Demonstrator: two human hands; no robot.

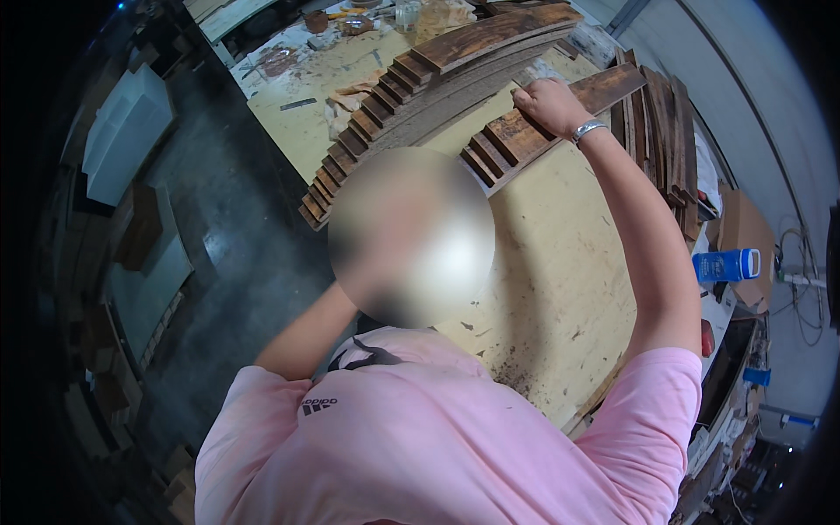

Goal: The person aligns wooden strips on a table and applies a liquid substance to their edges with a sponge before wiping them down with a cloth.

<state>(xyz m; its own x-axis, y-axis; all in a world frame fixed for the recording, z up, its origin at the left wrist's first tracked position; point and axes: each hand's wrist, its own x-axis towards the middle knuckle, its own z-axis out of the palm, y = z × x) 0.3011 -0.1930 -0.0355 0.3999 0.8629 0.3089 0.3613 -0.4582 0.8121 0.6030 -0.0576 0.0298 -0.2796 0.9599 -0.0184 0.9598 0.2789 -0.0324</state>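
Observation:
My right hand [553, 107] is closed over the upper face of a short stack of curved brown wooden boards [522, 140], fingers curled at the far edge. The boards' near ends are staggered like steps. My left forearm [308, 334] reaches up from the lower left into a round blurred patch, which hides my left hand and anything it holds. A larger stack of curved boards [499, 37] lies beyond, its ends also stepped, running down toward the table's left edge.
Both stacks rest on a pale yellow worktable [560, 262] with dark specks. More curved boards [669, 131] lean at the right, near a blue bottle [726, 265] and a cardboard box [744, 232]. Jars [407, 16] stand at the far end. White foam [129, 131] lies left.

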